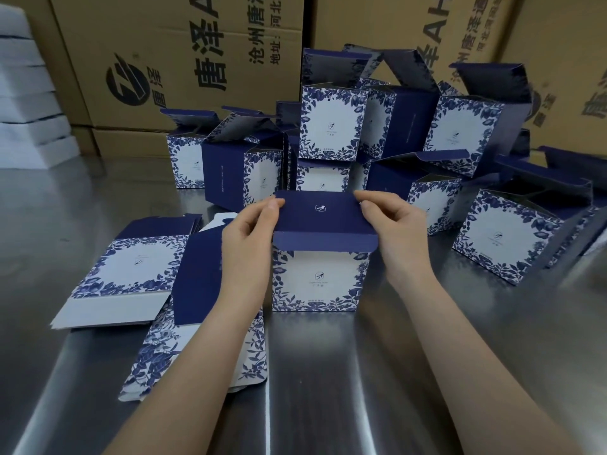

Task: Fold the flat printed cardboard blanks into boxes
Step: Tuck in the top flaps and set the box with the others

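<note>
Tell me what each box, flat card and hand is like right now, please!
box in front: upright, sides folded up
lid: bent over the top, front flap not tucked in
left hand: pinches the lid's left edge
right hand: pinches the lid's right edge
flat blanks: lying unfolded on the table
boxes behind: folded, piled up, lids open

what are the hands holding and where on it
The lid of the box: the left hand pinches its left edge, the right hand its right edge.
</note>
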